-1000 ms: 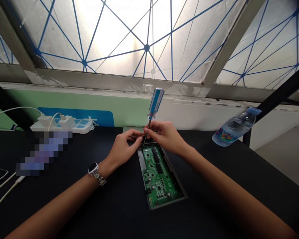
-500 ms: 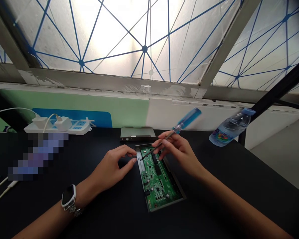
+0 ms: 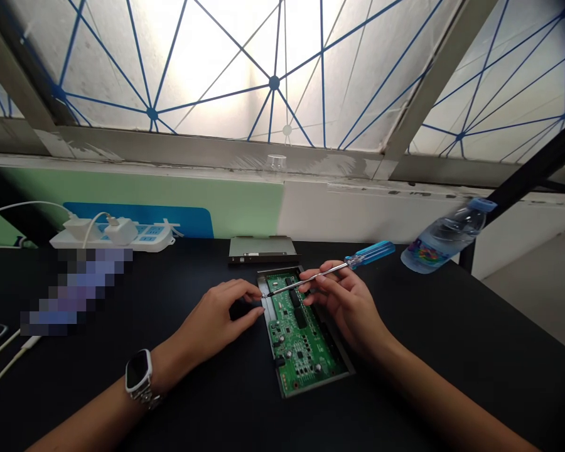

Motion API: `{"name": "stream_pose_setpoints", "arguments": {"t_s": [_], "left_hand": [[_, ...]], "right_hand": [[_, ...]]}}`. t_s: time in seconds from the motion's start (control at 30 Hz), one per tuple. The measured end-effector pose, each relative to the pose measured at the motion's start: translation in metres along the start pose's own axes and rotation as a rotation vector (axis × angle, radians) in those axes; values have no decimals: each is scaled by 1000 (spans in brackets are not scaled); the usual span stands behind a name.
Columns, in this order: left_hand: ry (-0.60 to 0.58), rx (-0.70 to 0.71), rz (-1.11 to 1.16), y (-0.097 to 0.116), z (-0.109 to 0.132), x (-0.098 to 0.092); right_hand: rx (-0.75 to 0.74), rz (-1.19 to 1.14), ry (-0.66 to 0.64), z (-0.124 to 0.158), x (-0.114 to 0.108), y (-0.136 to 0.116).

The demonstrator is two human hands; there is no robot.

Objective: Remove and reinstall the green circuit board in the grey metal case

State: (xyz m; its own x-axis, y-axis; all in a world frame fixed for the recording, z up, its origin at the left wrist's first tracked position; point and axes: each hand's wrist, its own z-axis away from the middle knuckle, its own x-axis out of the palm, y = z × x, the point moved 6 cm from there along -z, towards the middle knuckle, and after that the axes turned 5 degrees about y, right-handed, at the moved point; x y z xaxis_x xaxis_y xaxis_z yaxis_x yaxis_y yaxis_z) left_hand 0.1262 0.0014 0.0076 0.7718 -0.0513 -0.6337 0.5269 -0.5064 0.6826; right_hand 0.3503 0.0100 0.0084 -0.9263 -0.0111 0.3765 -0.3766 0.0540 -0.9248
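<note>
A green circuit board (image 3: 301, 339) lies in a shallow metal case (image 3: 266, 306) on the black table. My right hand (image 3: 346, 301) pinches the metal shaft of a blue-handled screwdriver (image 3: 353, 261), which lies almost level with its tip at the board's far left corner. My left hand (image 3: 216, 320) rests on the table just left of the case, fingers curled with thumb and forefinger together near the screwdriver's tip. Whether something small sits between those fingers is too fine to see. A watch is on my left wrist.
A grey metal cover plate (image 3: 262, 248) lies behind the case. A white power strip (image 3: 113, 237) with plugged chargers sits at the back left, cables trailing off left. A clear water bottle (image 3: 445, 242) stands at the back right. The table's right edge drops to the floor.
The screwdriver has swung down from upright to nearly level. My left hand has drawn back from the case's far corner to the table beside it.
</note>
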Motion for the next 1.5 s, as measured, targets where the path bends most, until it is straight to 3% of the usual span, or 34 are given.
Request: {"name": "stream_pose_setpoints", "arguments": {"t_s": [0.63,0.93,1.27,1.5], "left_hand": [[155,95,32,17,1,-4],[220,91,16,16,1,-12],[152,168,44,16,3,-7],[79,102,38,18,6,-1]], "right_hand": [[35,-22,-40,4,6,3],[83,-45,74,2,0,4],[115,-40,86,0,0,8],[123,-17,94,0,-1,6]]}}
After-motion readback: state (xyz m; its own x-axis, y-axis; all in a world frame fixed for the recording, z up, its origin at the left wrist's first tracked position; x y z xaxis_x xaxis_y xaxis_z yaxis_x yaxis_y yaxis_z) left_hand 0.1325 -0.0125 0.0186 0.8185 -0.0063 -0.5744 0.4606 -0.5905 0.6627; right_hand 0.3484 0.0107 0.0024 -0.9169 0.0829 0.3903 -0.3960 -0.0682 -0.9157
